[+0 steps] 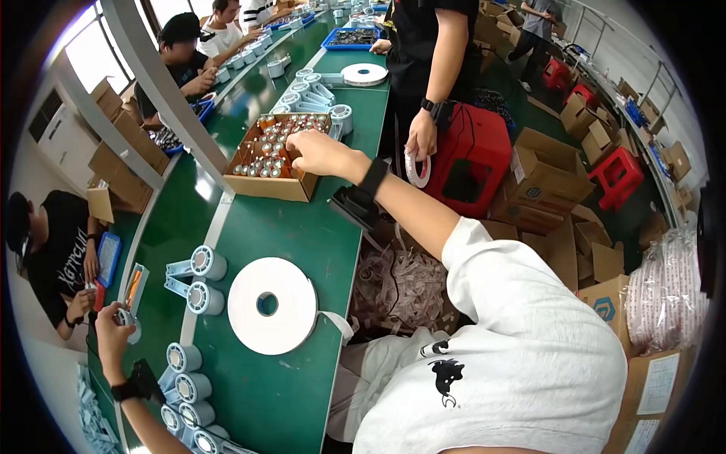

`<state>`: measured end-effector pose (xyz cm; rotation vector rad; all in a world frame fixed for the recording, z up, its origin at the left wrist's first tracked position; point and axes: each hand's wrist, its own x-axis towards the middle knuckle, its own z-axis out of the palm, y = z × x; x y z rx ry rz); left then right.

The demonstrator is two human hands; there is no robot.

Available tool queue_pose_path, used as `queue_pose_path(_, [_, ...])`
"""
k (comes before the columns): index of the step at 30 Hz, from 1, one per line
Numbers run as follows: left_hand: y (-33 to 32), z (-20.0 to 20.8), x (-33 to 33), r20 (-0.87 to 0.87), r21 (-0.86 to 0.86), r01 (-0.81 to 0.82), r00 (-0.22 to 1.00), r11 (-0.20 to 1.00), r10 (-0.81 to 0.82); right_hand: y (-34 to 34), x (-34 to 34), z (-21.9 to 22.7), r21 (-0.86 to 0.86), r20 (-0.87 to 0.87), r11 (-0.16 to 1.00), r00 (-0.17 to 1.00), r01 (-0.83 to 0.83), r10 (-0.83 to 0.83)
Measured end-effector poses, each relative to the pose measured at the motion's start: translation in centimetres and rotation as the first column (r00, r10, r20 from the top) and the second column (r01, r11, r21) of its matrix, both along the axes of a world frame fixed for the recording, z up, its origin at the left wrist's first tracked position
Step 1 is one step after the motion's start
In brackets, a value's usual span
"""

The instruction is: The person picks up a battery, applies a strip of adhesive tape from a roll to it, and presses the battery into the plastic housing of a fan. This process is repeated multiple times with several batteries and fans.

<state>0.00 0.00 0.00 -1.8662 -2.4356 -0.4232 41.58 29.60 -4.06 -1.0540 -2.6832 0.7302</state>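
Observation:
My left hand (112, 333), at the left edge of the table, is closed round a light blue plastic housing (132, 330), whose open handle shows an orange piece inside. My right hand (324, 153) reaches over a cardboard box (261, 186) of small orange-brown cylinders (266, 160) with pale round ends. Its fingers bend down among them, and their tips are hidden. Between my arms lies a large white tape roll (249, 314) with a loose end over the table edge. Beside it stand light blue housings (206, 280) with round heads, and several more (189, 386) sit nearer me.
A grey post (162, 91) rises beside the box. Beyond it are more housings (306, 94) and another tape roll (364, 73). A standing co-worker holds a tape ring (417, 168) near a red stool (470, 155). Discarded strips (401, 287) fill a container beside the table.

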Motion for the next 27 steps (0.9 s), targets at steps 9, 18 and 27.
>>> queue_pose_path(9, [4.0,-9.6,-8.0,0.092,-0.161,-0.043,0.994,0.986,0.058,3.3,-8.6,-8.6,0.612,-0.103,0.780,0.991,0.133,-0.087])
queue_pose_path(18, [-10.3,-1.5,12.8,-0.269,0.003,0.990,0.138,0.142,-0.953,3.1,-9.1,-5.7,0.250,-0.265,0.963,0.964,0.103,-0.034])
queue_pose_path(27, [-24.7,1.0,26.0,0.516,-0.225,0.238,0.852,0.945,-0.092,5.6,-5.2,-7.2,0.394,-0.662,0.903,0.735,0.173,0.149])
